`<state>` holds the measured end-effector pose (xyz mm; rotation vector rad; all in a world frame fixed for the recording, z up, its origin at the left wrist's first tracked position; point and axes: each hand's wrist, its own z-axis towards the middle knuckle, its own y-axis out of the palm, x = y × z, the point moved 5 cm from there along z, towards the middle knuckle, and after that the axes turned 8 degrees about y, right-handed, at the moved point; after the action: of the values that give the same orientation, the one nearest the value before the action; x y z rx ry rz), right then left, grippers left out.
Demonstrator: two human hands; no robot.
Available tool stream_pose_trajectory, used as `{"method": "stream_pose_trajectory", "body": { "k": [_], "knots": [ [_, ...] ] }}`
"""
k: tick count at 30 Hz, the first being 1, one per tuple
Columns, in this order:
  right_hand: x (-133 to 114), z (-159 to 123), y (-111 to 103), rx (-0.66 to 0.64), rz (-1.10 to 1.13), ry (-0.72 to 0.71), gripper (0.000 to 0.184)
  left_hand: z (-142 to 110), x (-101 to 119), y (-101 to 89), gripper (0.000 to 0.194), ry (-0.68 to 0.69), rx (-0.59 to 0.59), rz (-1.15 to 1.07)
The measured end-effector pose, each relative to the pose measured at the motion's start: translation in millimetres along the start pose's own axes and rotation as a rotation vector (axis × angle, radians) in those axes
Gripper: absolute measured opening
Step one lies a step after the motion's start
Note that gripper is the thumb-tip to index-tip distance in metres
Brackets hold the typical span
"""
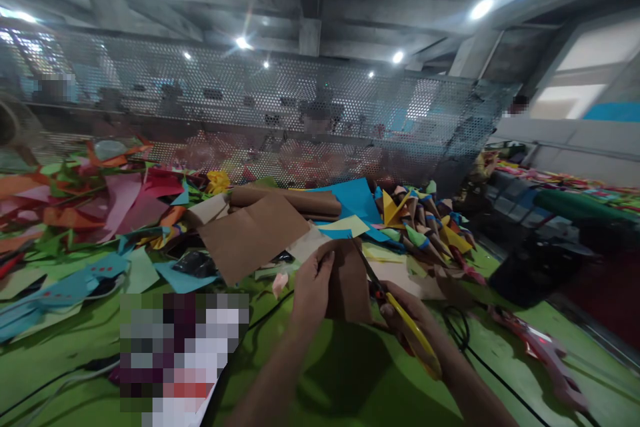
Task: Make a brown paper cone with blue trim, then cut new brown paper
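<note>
Between my hands is a brown sheet of paper (349, 283), held up above the green tabletop. My left hand (313, 287) grips its left side, thumb lying on the front. In my right hand (400, 313) is a pair of scissors (411, 327) with yellow handles and dark blades. The blades point up and left along the right edge of the sheet; whether they are parted I cannot tell. Behind my hands lie a larger brown sheet (255, 233) and a brown roll of paper (300, 201).
A pink glue gun (547, 353) with a black cord lies on the right. Folded colored paper pieces (415, 220) are heaped behind my right hand. Pink, orange and green papers (120, 200) pile up at the left. A perforated metal screen (240, 113) stands beyond the table.
</note>
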<state>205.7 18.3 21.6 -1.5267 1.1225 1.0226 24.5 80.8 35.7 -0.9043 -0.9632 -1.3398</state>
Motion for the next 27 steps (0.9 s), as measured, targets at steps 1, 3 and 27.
{"method": "stream_pose_trajectory", "body": {
  "k": [1,3,27],
  "knots": [
    [0,0,-1,-0.001,-0.018,-0.007,0.059,0,0,0.0,0.030,0.000,-0.004,-0.002],
    [-2,1,-2,-0.001,-0.053,-0.040,0.058,1,1,-0.3,0.030,0.003,-0.010,-0.005],
    [-4,14,-31,-0.021,-0.423,-0.298,0.046,10,19,-14.3,0.024,0.060,-0.113,0.195]
  ]
}}
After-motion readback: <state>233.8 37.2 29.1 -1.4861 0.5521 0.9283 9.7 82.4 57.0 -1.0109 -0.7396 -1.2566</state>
